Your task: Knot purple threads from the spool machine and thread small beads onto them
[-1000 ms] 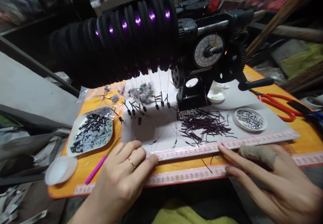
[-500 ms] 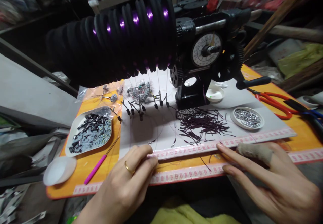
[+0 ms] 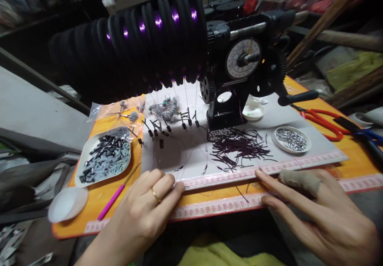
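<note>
My left hand (image 3: pixel 152 198), with a ring on one finger, is at the front edge of the white board (image 3: pixel 173 154). Its fingers are curled and the thumb presses against them; a tiny dark tip shows there, too small to name. My right hand (image 3: pixel 320 210), with a wrapped finger, stretches its index finger onto the pink measuring tape (image 3: pixel 223 178) on the board's edge. Its thumb rests apart, by a lower tape (image 3: pixel 215 208). Between the hands, several thin lines with small metal fittings (image 3: pixel 204 169) lie near dark short tubes (image 3: pixel 239 146).
A black winding machine (image 3: pixel 227 94) with purple-line spools (image 3: pixel 149 46) and a crank handle (image 3: pixel 299 97) stands behind. Around it are a parts tray (image 3: pixel 78 174), a white cup (image 3: pixel 67 205), a pink-handled needle tool (image 3: pixel 111 202), a dish of metal pieces (image 3: pixel 291 139) and red-handled pliers (image 3: pixel 326 128).
My left hand has shifted slightly left and its fingers are drawn closer together. A dark piece hanging under the spools has moved a little left and down. My right hand stays nearly still.
</note>
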`<state>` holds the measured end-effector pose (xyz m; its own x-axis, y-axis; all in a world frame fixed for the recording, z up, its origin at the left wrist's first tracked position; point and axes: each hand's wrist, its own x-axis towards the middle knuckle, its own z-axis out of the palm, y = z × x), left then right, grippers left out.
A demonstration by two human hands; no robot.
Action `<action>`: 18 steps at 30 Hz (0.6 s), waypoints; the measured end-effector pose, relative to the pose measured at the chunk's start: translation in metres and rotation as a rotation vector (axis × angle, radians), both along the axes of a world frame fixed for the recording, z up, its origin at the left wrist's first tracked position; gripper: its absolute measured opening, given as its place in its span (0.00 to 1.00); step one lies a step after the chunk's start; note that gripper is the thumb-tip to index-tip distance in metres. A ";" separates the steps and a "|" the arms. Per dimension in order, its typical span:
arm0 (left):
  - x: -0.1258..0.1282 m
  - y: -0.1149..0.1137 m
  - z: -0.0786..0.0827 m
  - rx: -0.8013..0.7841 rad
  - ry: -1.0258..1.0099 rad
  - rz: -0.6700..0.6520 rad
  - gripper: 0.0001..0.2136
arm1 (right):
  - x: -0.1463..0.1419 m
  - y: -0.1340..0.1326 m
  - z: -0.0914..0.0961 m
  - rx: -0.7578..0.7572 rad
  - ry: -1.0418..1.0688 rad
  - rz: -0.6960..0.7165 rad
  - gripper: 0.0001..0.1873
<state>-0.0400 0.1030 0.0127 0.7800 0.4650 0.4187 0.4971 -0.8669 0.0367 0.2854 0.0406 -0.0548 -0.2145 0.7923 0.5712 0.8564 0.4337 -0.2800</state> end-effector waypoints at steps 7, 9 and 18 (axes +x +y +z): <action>0.002 0.001 0.004 -0.048 0.042 0.008 0.10 | -0.004 0.003 0.009 0.031 -0.022 0.043 0.31; 0.003 0.001 0.006 -0.052 0.063 0.007 0.10 | -0.004 0.004 0.010 0.032 -0.029 0.046 0.31; 0.002 0.002 0.004 -0.019 0.058 -0.002 0.10 | -0.005 0.004 0.012 0.054 -0.057 0.057 0.32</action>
